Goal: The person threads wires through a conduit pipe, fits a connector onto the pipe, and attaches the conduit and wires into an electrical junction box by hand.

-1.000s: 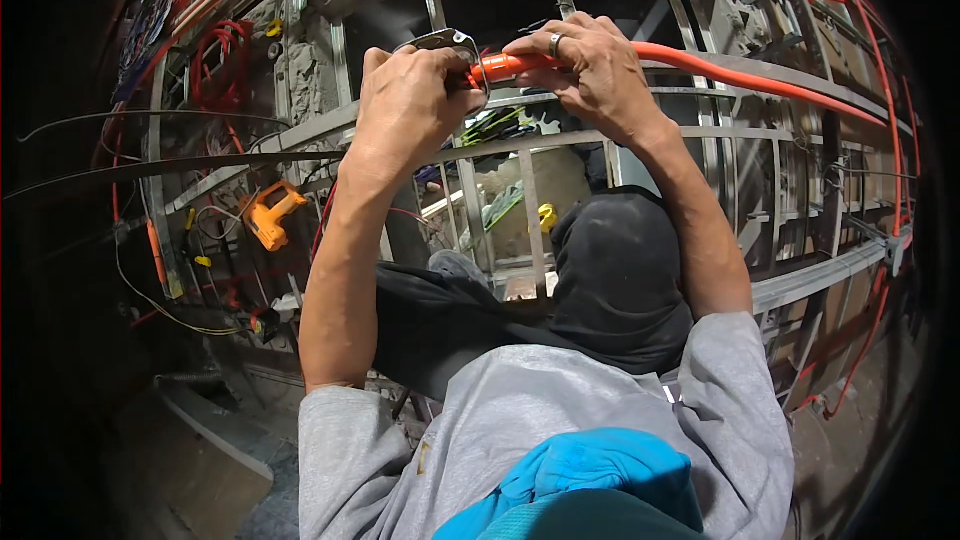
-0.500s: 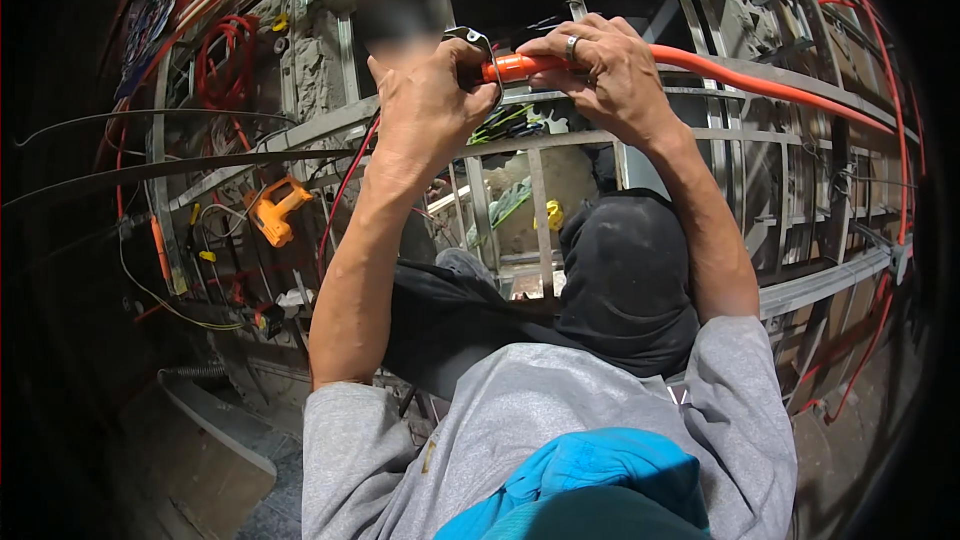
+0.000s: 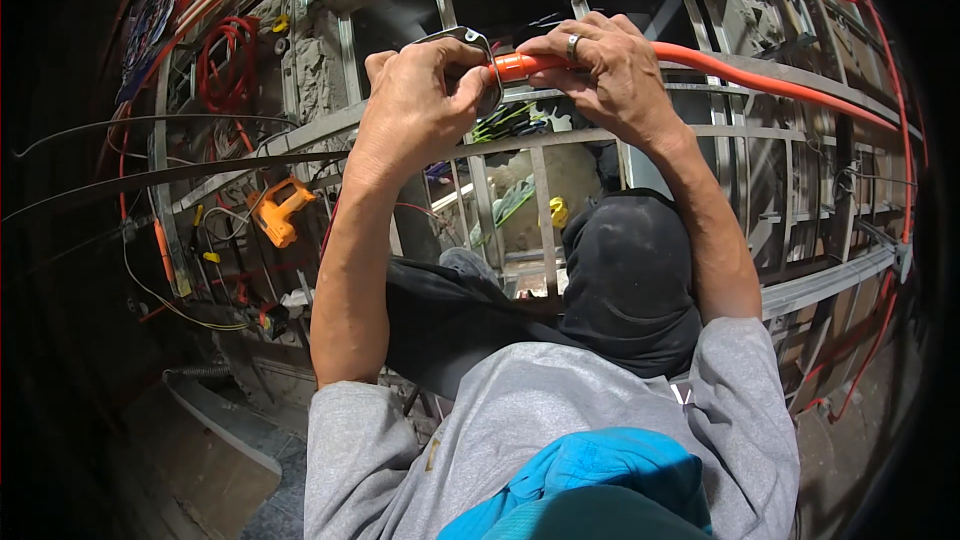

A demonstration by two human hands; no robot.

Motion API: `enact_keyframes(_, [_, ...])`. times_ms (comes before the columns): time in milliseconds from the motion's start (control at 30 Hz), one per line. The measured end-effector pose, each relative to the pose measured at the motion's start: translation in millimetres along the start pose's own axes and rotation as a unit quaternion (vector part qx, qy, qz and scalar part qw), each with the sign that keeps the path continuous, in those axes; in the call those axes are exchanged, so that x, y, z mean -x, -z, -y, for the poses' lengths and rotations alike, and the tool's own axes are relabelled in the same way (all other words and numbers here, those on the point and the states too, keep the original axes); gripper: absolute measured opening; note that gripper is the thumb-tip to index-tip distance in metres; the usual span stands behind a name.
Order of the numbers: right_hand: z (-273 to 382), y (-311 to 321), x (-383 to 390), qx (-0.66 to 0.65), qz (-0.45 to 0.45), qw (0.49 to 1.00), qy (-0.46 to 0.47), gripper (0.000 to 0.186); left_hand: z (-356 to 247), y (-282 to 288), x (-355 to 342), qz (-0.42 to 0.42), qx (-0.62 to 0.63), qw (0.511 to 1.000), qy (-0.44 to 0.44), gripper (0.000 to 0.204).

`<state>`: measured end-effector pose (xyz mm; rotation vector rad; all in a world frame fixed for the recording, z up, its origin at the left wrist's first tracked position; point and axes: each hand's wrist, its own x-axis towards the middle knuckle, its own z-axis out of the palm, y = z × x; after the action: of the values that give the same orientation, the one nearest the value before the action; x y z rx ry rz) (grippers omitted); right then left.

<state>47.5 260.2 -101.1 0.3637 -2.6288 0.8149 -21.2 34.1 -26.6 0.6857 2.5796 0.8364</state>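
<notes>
My left hand (image 3: 425,95) grips a grey metal electrical box (image 3: 494,90), its fingers and thumb curled over the side, so most of the box is hidden. A short orange connector (image 3: 513,66) meets the box's right face. From it a flexible orange conduit (image 3: 765,86) runs off to the right. My right hand (image 3: 615,70), with a ring on one finger, is closed round the conduit just behind the connector. Both hands are at chest height or farther out, over a metal framework.
Metal studs and rails (image 3: 545,210) form an open frame below my arms. An orange power tool (image 3: 280,212) is at the left, near thin cables. Coiled red tubing (image 3: 228,60) hangs at the far left. A metal channel (image 3: 830,280) crosses on the right. My bent knee (image 3: 630,260) is below.
My left hand has shifted slightly left and tilted, showing more of the metal box's edge. The right hand stays almost still on the conduit.
</notes>
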Motion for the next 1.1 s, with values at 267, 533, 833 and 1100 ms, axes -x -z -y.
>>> enact_keyframes(267, [2.5, 0.7, 0.4, 0.004, 0.002, 1.0, -0.01, 0.033, 9.8, -2.8, -2.4, -0.019, 0.064, 0.998, 0.01, 0.024])
enact_keyframes(533, [0.5, -0.4, -0.5, -0.005, 0.007, 1.0, -0.008, 0.036, 5.3, -3.0, -4.9, -0.028, 0.074, 0.996, 0.036, 0.026])
enact_keyframes(833, [-4.8, 4.0, 1.5, 0.032, -0.005, 0.999, 0.001, 0.033, 18.6, -15.5, -12.4, -0.062, 0.2, 0.978, -0.023, 0.029])
enact_keyframes(1100, [-9.4, -13.0, 3.7, 0.002, -0.02, 1.0, -0.007, 0.023, 32.0, -16.3, -10.9, -0.03, 0.261, 0.964, -0.04, 0.019])
